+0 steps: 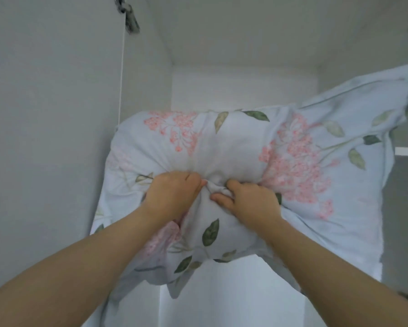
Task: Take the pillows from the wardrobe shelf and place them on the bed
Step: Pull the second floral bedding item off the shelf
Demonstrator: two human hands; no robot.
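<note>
Pillow [233,142], pale blue with pink blossoms and green leaves, sits in the wardrobe compartment ahead of you, its near edge sagging past the white panel [222,298] below. At far left, a blurred metal fitting [130,17] hangs by the wardrobe wall [57,114]. Your left hand [172,192] digs curled fingers into the cover at the pillow's middle. Just right of it, your right hand [250,199] pinches a bunched fold of the same fabric. Farther right, a loose flap [363,97] of cover lifts upward.
</note>
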